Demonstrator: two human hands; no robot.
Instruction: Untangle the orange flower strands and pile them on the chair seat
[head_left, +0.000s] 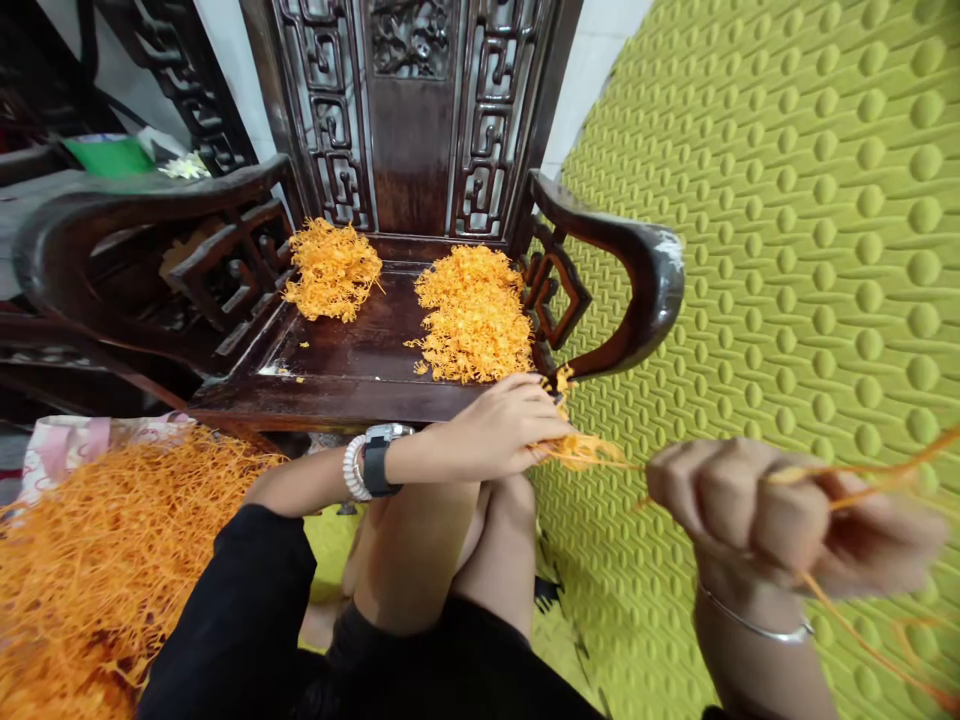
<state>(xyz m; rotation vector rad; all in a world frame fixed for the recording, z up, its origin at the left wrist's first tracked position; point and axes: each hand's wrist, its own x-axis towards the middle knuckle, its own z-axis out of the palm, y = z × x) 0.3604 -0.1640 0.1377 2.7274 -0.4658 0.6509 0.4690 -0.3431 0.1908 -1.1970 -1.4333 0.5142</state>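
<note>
Right hand [750, 505] nearest, blurred, fingers clamped on orange strand [787, 474]. Left hand [499, 430] clamped on curly bunch [583, 450], near front of chair seat [394, 345]. Likely best: firm left pinch, smooth right pull. Counts: smaller pile [334, 270] plus larger pile [476, 320] on seat, two; loose heap [127, 520], one.

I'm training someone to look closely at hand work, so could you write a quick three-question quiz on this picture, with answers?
1. Multiple choice: which orange pile on the chair seat is larger?
A) the picture-left pile
B) the picture-right pile
C) they match in size

2. True or false: the watch and the white coiled bracelet are on the same wrist.

3. Fill in: an orange strand stretches between the left hand and the ____.

Key: 1 B; 2 true; 3 right hand.
</note>
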